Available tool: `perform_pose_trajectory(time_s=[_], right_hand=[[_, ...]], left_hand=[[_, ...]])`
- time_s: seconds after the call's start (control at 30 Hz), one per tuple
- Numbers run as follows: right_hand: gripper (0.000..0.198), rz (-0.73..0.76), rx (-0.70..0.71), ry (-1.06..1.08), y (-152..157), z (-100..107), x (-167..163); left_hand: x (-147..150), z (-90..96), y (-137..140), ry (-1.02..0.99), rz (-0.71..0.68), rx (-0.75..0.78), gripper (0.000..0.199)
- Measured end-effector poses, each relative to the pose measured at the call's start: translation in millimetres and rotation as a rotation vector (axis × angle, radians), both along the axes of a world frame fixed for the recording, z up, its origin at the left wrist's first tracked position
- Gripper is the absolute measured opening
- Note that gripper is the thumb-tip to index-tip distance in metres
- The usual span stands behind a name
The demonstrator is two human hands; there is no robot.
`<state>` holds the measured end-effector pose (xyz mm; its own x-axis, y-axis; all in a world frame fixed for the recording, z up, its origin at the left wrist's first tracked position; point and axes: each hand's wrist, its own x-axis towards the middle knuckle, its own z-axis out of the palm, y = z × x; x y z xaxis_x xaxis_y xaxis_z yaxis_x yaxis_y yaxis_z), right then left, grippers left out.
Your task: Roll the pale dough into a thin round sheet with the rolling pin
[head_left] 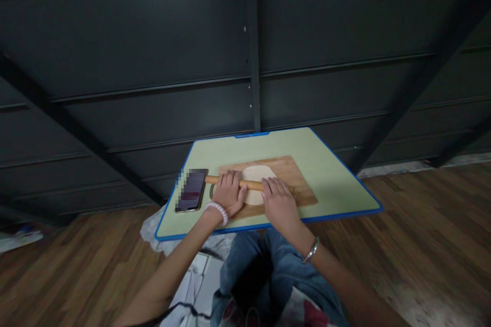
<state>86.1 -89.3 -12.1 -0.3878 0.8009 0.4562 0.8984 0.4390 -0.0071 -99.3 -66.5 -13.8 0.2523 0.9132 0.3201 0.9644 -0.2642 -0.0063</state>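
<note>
A wooden rolling pin [251,184] lies crosswise over a flat round of pale dough [258,171]. Under the dough is a brown wooden board [297,183]. My left hand [229,194] is closed over the left part of the pin, with a beaded band at its wrist. On the pin's right part, my right hand [279,201] rests with its fingers curled over the wood; a metal bangle circles that wrist. Dough shows between the two hands and beyond the pin, while the hands cover some of the board.
The board sits on a pale green, blue-edged table [337,183]. A phone [194,189] lies at its left side, near the pin's left end. Dark metal panels [161,40] rise behind the table. White papers [195,281] and crumpled plastic [151,230] are below on the wooden floor [429,224].
</note>
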Motion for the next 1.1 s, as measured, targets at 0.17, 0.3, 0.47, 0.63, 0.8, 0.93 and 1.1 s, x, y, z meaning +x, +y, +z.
perform_pose_trajectory(time_s=[0.17, 0.3, 0.47, 0.63, 0.8, 0.93, 1.1], right_hand=[[0.042, 0.029, 0.013, -0.078, -30.8, 4.0, 4.4], [0.043, 0.029, -0.009, -0.087, -46.0, 3.7, 10.0], [0.047, 0.025, 0.048, -0.088, -55.4, -6.6, 9.5], [0.041, -0.042, 0.017, -0.011, -39.6, -9.8, 13.1], [0.044, -0.081, -0.045, 0.05, -8.7, -3.2, 29.8], [0.041, -0.064, -0.065, 0.016, 15.2, 1.6, 43.6], [0.039, -0.034, -0.059, -0.016, 47.4, 1.6, 65.2]], left_hand=[[-7.8, -11.7, -27.4, -0.034, -0.043, -0.007, 0.054], [-15.1, -8.3, -22.6, -0.022, -0.121, -0.067, 0.051], [-16.9, 1.6, 0.3, -0.005, -0.208, -0.106, 0.049], [-1.1, 5.3, 24.6, 0.026, -0.227, -0.098, 0.054], [21.9, 3.4, 54.6, 0.026, -0.224, -0.124, 0.058], [41.1, 2.7, 77.7, 0.043, -0.202, -0.124, 0.058], [67.5, 11.7, 103.0, 0.049, -0.179, -0.154, 0.056]])
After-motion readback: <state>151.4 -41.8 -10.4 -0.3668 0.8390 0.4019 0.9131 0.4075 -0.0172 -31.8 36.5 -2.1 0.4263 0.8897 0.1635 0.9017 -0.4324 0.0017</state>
